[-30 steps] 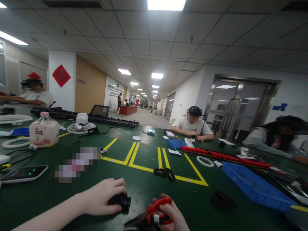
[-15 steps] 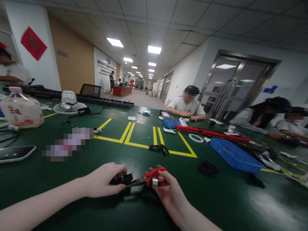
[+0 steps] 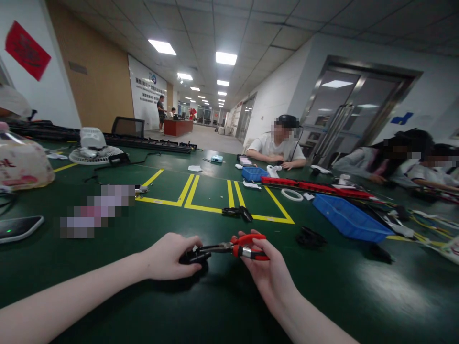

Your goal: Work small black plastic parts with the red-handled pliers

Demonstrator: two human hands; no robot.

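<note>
My left hand point(image 3: 172, 258) is closed around a small black plastic part point(image 3: 196, 258) just above the green table point(image 3: 143, 306). Its exact kind cannot be made out, and the fingers hide one end. Red-and-black handled long-nose pliers point(image 3: 251, 247) are in my right hand point(image 3: 270, 267), jaws pointing left. The jaw tips reach the upper side of the black part, close to my left fingertips. Beyond my hands, several similar black pieces point(image 3: 237, 212) lie together on the yellow tape line.
A dark bundle point(image 3: 310, 237) and a blue tray point(image 3: 349, 217) are to the right. Yellow tape point(image 3: 204, 208) marks the table ahead. A phone point(image 3: 19, 229), a large bottle point(image 3: 25, 160) and a white fan point(image 3: 93, 148) stand left. Across the table sits a co-worker point(image 3: 278, 143).
Both hands have shifted right in view with the black part and pliers. The plier jaws have moved from the part's lower right end to its upper side.
</note>
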